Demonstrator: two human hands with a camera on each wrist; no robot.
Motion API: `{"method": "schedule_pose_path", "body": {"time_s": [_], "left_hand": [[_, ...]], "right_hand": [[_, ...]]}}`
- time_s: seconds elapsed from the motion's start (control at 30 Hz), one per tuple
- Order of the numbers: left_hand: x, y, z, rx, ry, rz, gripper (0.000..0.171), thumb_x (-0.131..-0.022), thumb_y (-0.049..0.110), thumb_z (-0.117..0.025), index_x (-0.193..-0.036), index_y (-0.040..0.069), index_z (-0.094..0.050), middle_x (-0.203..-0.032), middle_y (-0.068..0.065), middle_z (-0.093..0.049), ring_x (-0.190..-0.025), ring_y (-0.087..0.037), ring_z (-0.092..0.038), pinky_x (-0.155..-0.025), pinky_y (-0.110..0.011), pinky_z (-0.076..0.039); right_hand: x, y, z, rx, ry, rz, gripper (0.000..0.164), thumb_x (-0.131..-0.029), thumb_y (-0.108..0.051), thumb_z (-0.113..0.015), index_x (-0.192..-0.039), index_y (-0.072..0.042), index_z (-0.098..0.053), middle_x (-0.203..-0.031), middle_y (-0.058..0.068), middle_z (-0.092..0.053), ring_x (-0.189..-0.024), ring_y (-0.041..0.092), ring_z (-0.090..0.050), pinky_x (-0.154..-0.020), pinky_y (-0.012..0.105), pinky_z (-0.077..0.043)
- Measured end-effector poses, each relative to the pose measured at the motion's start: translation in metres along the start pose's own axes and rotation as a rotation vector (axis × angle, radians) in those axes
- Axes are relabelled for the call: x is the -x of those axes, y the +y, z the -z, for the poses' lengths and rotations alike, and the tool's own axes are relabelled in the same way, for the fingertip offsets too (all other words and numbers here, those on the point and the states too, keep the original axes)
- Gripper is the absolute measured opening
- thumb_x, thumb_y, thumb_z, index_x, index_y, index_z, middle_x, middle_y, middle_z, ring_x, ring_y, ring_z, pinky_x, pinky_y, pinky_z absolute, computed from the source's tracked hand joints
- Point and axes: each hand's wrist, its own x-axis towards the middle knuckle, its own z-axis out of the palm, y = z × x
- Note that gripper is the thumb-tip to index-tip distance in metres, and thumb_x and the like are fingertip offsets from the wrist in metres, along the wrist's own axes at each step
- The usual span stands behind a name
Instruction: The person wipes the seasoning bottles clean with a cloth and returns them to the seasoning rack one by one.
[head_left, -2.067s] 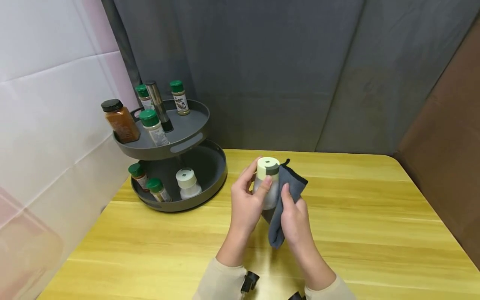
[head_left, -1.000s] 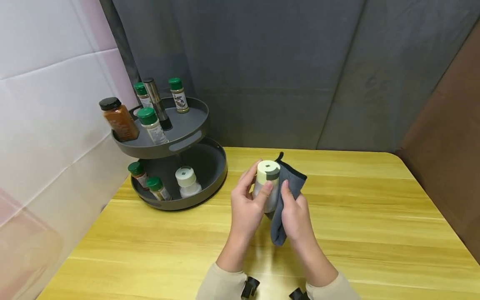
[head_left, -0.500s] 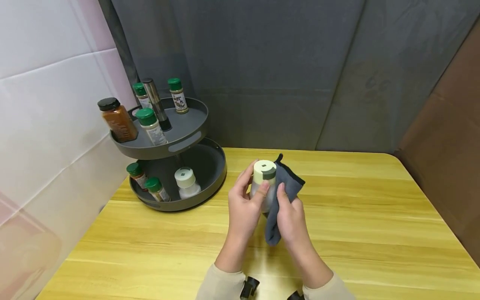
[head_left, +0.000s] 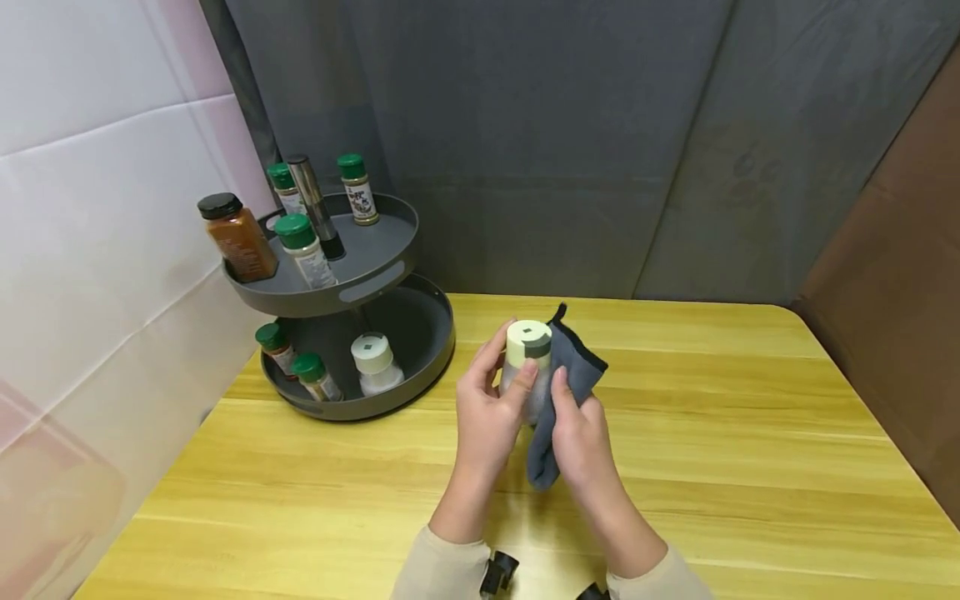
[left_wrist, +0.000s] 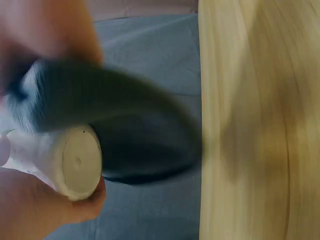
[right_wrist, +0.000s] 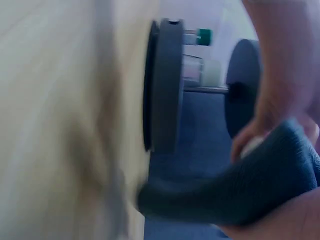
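Note:
My left hand (head_left: 483, 408) grips a spice jar (head_left: 528, 343) with a pale yellow lid and a clouded, see-through body, held upright above the table. Its thumb lies across the front just under the lid. In the left wrist view the jar's round base (left_wrist: 80, 162) faces the camera. My right hand (head_left: 581, 433) pinches a folded grey cloth (head_left: 579, 367) with black edging, thumb on top, against the jar's right side. The cloth's lower end hangs below the jar, blurred in both wrist views. Its fingers behind the cloth are hidden.
A two-tier dark grey turntable rack (head_left: 420, 385) stands left on the wooden table (head_left: 720, 467). Its upper tier holds several jars and a metal grinder (head_left: 315, 204); below are two green-capped jars and a white-lidded jar (head_left: 377, 364). A grey curtain (head_left: 525, 150) hangs behind.
Both hands, with the jar and cloth, have shifted slightly left. The cloth has moved a little against the jar's side. Both grips stay the same, and the rack's contents are unchanged.

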Motion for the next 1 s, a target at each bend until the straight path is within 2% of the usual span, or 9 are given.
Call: {"method": "schedule_pose_path", "body": {"time_s": [0.13,0.23,0.33,0.47,0.6,0.67,0.83,0.9,1.0], "left_hand": [[-0.001,-0.001,-0.003,-0.016,-0.042,-0.019,0.053,-0.095,0.003,-0.076,-0.147,0.005,-0.063,-0.138,-0.016,-0.068,-0.123,-0.027,-0.064,-0.104,-0.035,-0.055],[0.0,-0.003,-0.006,-0.02,-0.065,-0.01,0.053,-0.095,0.002,-0.076,-0.146,0.003,-0.063,-0.138,-0.016,-0.068,-0.122,-0.025,-0.064,-0.1,-0.028,-0.055],[-0.001,-0.003,-0.007,-0.001,-0.052,0.001,0.054,-0.095,0.002,-0.075,-0.147,0.002,-0.062,-0.141,-0.014,-0.068,-0.123,-0.025,-0.063,-0.106,-0.035,-0.054],[-0.003,0.001,-0.006,0.019,-0.03,0.008,0.054,-0.096,0.002,-0.074,-0.149,0.006,-0.062,-0.146,-0.01,-0.066,-0.129,-0.027,-0.063,-0.111,-0.049,-0.052],[-0.006,0.003,-0.005,0.012,-0.033,0.0,0.054,-0.096,0.002,-0.074,-0.148,0.006,-0.062,-0.147,-0.012,-0.066,-0.128,-0.029,-0.063,-0.112,-0.047,-0.051],[-0.006,0.003,-0.006,0.001,-0.048,-0.01,0.053,-0.096,0.001,-0.074,-0.148,0.003,-0.062,-0.145,-0.014,-0.067,-0.125,-0.029,-0.064,-0.111,-0.041,-0.051],[-0.002,0.002,-0.009,0.017,-0.071,0.017,0.054,-0.096,0.001,-0.074,-0.148,0.003,-0.061,-0.143,-0.014,-0.067,-0.122,-0.026,-0.064,-0.104,-0.027,-0.053],[-0.001,0.003,-0.008,0.036,-0.06,0.029,0.054,-0.096,0.002,-0.074,-0.149,0.004,-0.061,-0.146,-0.012,-0.066,-0.124,-0.026,-0.063,-0.104,-0.026,-0.053],[-0.002,0.006,-0.007,0.046,-0.041,0.026,0.055,-0.096,0.002,-0.074,-0.15,0.005,-0.061,-0.148,-0.01,-0.065,-0.128,-0.026,-0.062,-0.108,-0.027,-0.051]], "right_hand": [[-0.005,-0.014,0.008,-0.087,-0.019,-0.047,0.064,-0.114,-0.054,-0.034,-0.131,-0.001,-0.065,-0.108,0.006,-0.074,-0.097,0.011,-0.07,-0.089,0.024,-0.054],[-0.004,-0.024,0.009,-0.131,0.008,0.089,0.062,-0.113,-0.055,-0.035,-0.135,-0.003,-0.062,-0.111,0.005,-0.073,-0.101,0.013,-0.071,-0.09,0.023,-0.055],[-0.001,-0.02,0.005,-0.106,0.024,0.195,0.058,-0.115,-0.049,-0.035,-0.136,0.0,-0.06,-0.113,0.01,-0.07,-0.099,0.014,-0.07,-0.087,0.023,-0.055],[0.001,-0.003,0.001,-0.034,0.026,0.083,0.056,-0.116,-0.044,-0.033,-0.135,0.0,-0.062,-0.115,0.011,-0.068,-0.097,0.011,-0.065,-0.086,0.022,-0.051],[-0.001,-0.005,0.007,-0.032,-0.004,-0.081,0.062,-0.115,-0.051,-0.032,-0.131,-0.001,-0.066,-0.117,0.011,-0.072,-0.1,0.009,-0.067,-0.09,0.021,-0.051],[-0.003,-0.014,0.011,-0.053,-0.003,-0.043,0.063,-0.114,-0.053,-0.033,-0.132,-0.002,-0.066,-0.12,0.014,-0.073,-0.103,0.011,-0.069,-0.093,0.022,-0.052],[0.001,-0.025,0.009,-0.06,0.058,0.202,0.054,-0.115,-0.045,-0.038,-0.137,-0.001,-0.061,-0.117,0.022,-0.068,-0.098,0.016,-0.068,-0.088,0.024,-0.053],[0.005,-0.02,0.006,-0.035,0.068,0.211,0.051,-0.115,-0.04,-0.039,-0.137,0.0,-0.061,-0.114,0.021,-0.067,-0.095,0.015,-0.067,-0.084,0.024,-0.053],[0.007,-0.008,0.004,0.003,0.069,0.107,0.052,-0.116,-0.041,-0.038,-0.133,0.001,-0.063,-0.109,0.015,-0.069,-0.091,0.013,-0.065,-0.081,0.024,-0.051]]}}
